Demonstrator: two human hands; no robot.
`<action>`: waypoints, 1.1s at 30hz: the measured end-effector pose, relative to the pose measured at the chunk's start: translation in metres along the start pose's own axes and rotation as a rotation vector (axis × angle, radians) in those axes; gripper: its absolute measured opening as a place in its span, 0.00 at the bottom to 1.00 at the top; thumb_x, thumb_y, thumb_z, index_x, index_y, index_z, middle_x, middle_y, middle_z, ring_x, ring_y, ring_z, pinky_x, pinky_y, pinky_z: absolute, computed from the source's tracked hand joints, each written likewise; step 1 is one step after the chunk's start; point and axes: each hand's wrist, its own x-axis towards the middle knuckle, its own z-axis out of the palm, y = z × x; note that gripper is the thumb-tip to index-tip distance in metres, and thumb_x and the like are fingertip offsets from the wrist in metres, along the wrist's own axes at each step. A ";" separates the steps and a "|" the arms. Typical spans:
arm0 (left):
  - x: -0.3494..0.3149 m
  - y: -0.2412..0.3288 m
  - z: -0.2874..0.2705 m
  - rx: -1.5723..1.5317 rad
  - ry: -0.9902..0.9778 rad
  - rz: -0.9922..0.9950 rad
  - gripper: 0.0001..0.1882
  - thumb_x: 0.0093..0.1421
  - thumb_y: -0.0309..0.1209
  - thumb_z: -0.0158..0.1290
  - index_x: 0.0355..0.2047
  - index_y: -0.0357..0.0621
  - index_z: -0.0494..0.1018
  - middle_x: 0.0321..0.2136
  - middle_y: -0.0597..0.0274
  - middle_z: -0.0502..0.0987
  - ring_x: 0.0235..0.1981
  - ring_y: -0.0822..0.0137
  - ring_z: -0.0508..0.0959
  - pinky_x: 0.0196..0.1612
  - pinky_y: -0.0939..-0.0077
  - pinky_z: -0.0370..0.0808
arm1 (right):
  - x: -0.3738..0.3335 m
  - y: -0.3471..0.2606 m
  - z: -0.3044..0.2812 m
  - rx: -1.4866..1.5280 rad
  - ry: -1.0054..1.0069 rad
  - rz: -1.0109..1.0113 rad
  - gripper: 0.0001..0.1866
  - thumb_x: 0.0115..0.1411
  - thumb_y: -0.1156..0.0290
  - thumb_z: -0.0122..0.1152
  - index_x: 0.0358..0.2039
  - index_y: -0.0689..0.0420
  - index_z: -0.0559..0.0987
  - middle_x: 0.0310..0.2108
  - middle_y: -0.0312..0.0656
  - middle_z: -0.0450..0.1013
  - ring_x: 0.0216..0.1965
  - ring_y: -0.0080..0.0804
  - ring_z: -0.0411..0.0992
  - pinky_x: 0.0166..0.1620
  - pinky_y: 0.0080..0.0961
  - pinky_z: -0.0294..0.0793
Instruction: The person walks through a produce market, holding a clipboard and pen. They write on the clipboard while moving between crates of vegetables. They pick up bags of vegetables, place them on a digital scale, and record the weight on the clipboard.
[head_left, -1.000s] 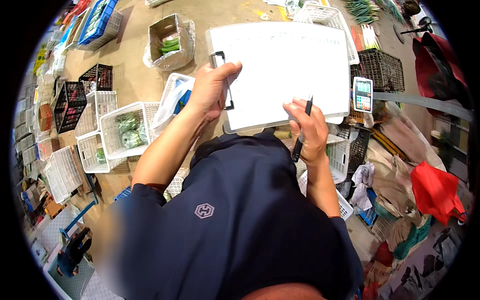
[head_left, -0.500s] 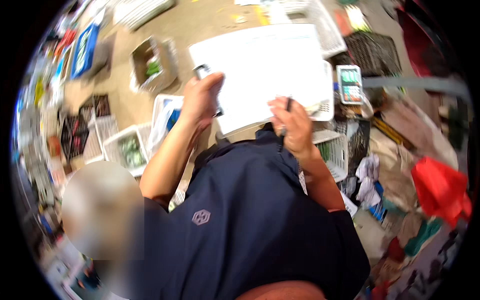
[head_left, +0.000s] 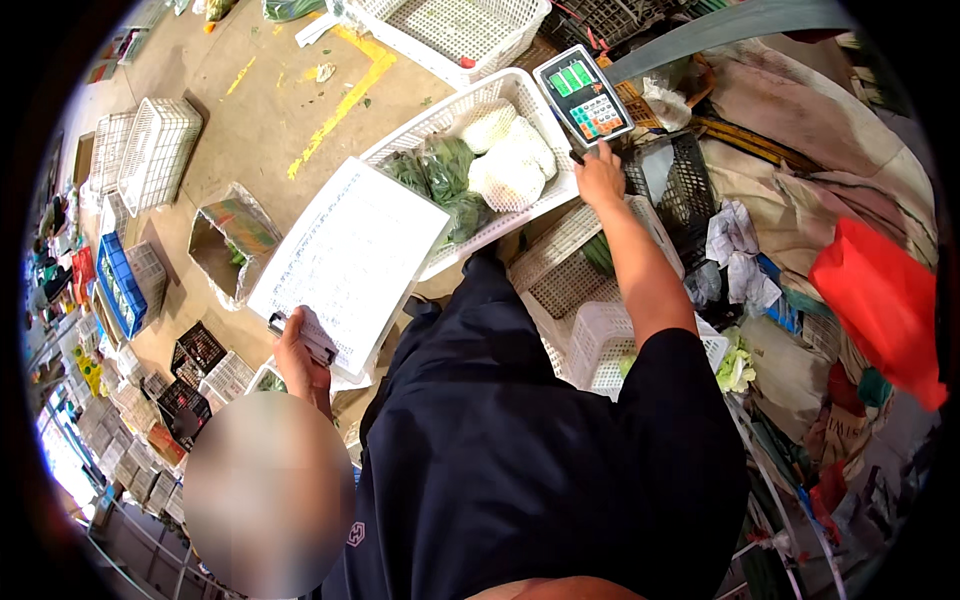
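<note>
Head view: one clipboard with a written white sheet, tilted, at the left of the person's lap, its far corner overlapping the near side of a white crate in view; contact cannot be told. Left hand: grip closed on the clipboard's near edge beside the black clip, thumb on top. Right hand: grip closed around a dark pen, only a short end showing; fingertips at the lower edge of a scale display with green screens and a keypad, exact contact unclear. White crate: contains bagged green vegetables and white netted goods. Also listed: a second white crate beyond; a plastic-lined cardboard box on the floor, left of the clipboard; one red bag, far right.
</note>
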 end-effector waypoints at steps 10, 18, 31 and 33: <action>-0.014 -0.006 0.040 0.050 0.099 -0.035 0.09 0.60 0.27 0.57 0.40 0.38 0.75 0.30 0.62 0.80 0.29 0.67 0.80 0.33 0.72 0.79 | 0.061 0.030 0.018 -0.139 -0.141 0.000 0.17 0.65 0.61 0.55 0.44 0.60 0.83 0.74 0.31 0.45 0.64 0.44 0.59 0.60 0.47 0.68; -0.026 0.015 0.077 0.060 0.005 0.002 0.08 0.58 0.26 0.58 0.38 0.38 0.75 0.29 0.62 0.79 0.26 0.68 0.78 0.30 0.74 0.74 | 0.074 0.039 0.013 -0.209 -0.120 -0.111 0.25 0.72 0.54 0.44 0.46 0.65 0.80 0.67 0.41 0.62 0.62 0.44 0.65 0.60 0.51 0.68; -0.027 0.039 0.060 -0.063 -0.232 0.005 0.11 0.59 0.26 0.57 0.41 0.32 0.75 0.33 0.57 0.81 0.31 0.67 0.82 0.36 0.71 0.81 | -0.108 -0.134 -0.094 0.970 0.356 -0.769 0.13 0.68 0.68 0.52 0.46 0.60 0.80 0.36 0.48 0.78 0.36 0.37 0.77 0.42 0.33 0.78; -0.024 0.043 0.047 -0.073 -0.288 0.003 0.11 0.59 0.27 0.57 0.40 0.33 0.76 0.34 0.57 0.81 0.33 0.67 0.82 0.38 0.71 0.81 | -0.163 -0.175 -0.108 0.879 0.428 -0.990 0.13 0.67 0.74 0.54 0.50 0.59 0.78 0.38 0.47 0.78 0.33 0.32 0.76 0.42 0.27 0.79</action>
